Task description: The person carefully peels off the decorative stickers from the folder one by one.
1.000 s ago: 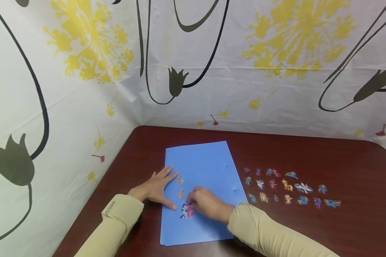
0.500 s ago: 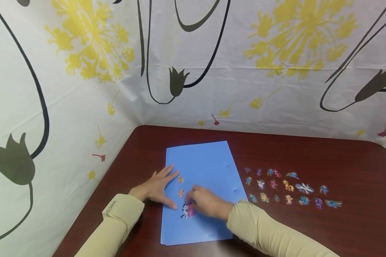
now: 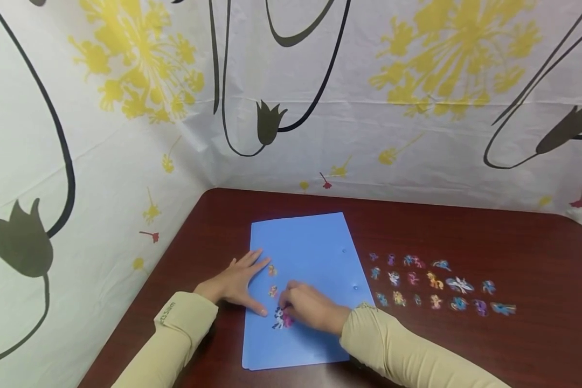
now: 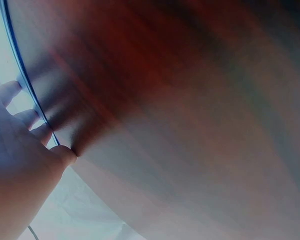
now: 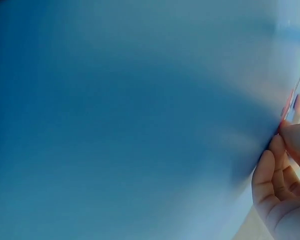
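A blue plastic folder [image 3: 310, 242] lies on the dark wooden table. My left hand [image 3: 235, 281] rests spread over the folder's left edge, thumb and fingers apart; the left wrist view shows the fingertips [image 4: 32, 117] along that edge. My right hand [image 3: 312, 307] is over the lower middle of the folder, its fingers curled. It pinches the upper right part of a white and pink pony sticker [image 3: 278, 319], whose edge [image 5: 288, 102] stands out beyond the thumb in the right wrist view. Two small orange-pink pony stickers [image 3: 272, 291] lie above it on the folder.
To the right of the folder, several colourful pony stickers [image 3: 435, 280] lie in three rows on the table [image 3: 465, 231]. A white cloth [image 3: 368, 161] with yellow and grey plant prints hangs behind and to the left. The folder has two small round snaps [image 3: 355, 288] near its right edge.
My right hand's fingers have shifted very slightly at the sticker's top edge. The left hand, folder and other stickers stay in place.
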`<state>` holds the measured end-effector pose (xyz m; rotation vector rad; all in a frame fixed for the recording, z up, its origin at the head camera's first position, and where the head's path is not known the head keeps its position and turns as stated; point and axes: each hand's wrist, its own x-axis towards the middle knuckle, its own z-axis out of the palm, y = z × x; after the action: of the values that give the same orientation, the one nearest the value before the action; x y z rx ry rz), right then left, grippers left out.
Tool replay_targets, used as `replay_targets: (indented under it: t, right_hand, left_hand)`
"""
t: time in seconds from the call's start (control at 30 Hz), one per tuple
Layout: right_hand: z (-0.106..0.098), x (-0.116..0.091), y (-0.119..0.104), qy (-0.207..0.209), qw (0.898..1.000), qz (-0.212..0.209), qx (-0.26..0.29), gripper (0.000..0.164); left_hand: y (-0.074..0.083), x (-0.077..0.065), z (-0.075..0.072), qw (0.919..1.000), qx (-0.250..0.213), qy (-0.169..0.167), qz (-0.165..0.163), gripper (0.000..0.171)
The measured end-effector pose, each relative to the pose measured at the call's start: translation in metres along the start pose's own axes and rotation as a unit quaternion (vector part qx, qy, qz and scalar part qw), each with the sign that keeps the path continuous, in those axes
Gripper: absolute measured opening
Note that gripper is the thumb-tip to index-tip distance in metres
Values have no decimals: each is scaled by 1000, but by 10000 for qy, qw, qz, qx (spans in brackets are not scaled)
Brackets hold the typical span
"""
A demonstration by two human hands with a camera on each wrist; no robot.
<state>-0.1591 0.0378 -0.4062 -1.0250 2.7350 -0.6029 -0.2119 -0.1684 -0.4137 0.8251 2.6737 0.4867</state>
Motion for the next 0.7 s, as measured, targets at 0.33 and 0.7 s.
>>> replay_targets:
  t: [0.33,0.7]
  right_hand:
    - [4,-6,0,210,9996,144,143,11]
    - [1,-5,-2,170,9998,40,-3,12]
  left_hand:
    - [1,0,1,10000,-7,-2,4,111]
    - [1,0,-1,10000,22,-31,42,110]
